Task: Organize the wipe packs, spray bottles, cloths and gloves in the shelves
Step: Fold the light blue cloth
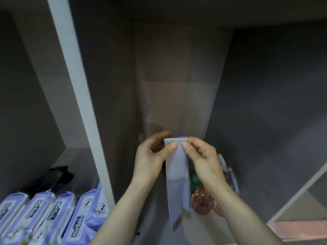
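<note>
A pale blue cloth (177, 174), folded into a long narrow strip, hangs in front of the middle shelf bay. My left hand (150, 156) pinches its top left corner and my right hand (200, 154) pinches its top right corner. Behind the cloth and my right wrist, spray bottles (201, 202) stand on the shelf floor, one pinkish, one green, partly hidden. In the left bay, several purple wipe packs (58, 213) stand in a row, with black gloves (56, 177) lying behind them.
A white upright divider (79, 96) separates the left bay from the middle one. Grey walls enclose the middle bay (177, 76). At the lower right, a white shelf edge (300, 193) frames a lower bay with something pink (300, 228) inside.
</note>
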`<control>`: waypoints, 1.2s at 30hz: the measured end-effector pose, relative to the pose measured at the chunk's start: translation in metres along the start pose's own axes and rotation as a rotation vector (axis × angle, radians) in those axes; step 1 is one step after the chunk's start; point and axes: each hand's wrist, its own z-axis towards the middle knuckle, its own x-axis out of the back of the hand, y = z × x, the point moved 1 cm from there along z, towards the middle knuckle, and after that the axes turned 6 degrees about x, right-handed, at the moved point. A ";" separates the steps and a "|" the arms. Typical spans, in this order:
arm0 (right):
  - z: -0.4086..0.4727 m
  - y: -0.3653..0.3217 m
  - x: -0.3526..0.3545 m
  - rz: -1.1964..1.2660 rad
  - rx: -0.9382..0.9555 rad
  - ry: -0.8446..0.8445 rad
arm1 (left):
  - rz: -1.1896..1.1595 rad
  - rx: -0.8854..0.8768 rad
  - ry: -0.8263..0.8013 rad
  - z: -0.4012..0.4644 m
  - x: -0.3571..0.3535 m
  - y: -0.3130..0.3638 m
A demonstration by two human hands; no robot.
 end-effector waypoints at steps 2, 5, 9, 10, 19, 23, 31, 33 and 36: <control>0.002 0.001 0.001 -0.081 0.015 0.001 | 0.008 -0.026 -0.018 -0.001 0.001 0.001; 0.001 0.004 -0.001 -0.208 0.059 0.060 | 0.003 -0.029 0.043 -0.001 0.001 -0.003; -0.002 0.008 -0.005 -0.224 0.042 0.207 | -0.010 -0.017 0.094 0.000 -0.001 -0.006; -0.001 0.009 -0.003 -0.209 0.031 0.260 | -0.005 -0.020 0.120 0.002 -0.001 -0.007; 0.003 0.000 -0.009 0.060 -0.398 -0.049 | 0.316 -0.164 0.096 -0.011 -0.015 -0.038; 0.010 0.009 -0.004 -0.008 -0.357 0.037 | 0.284 -0.193 -0.018 -0.012 -0.013 -0.040; 0.024 -0.015 0.018 -0.541 0.107 -0.287 | -0.155 0.003 -0.247 0.005 0.002 -0.026; 0.027 -0.022 0.019 -0.584 0.181 -0.302 | -0.083 0.042 -0.435 0.009 -0.002 -0.033; 0.029 -0.028 0.022 -0.585 0.210 -0.267 | -0.047 0.094 -0.487 0.006 -0.010 -0.038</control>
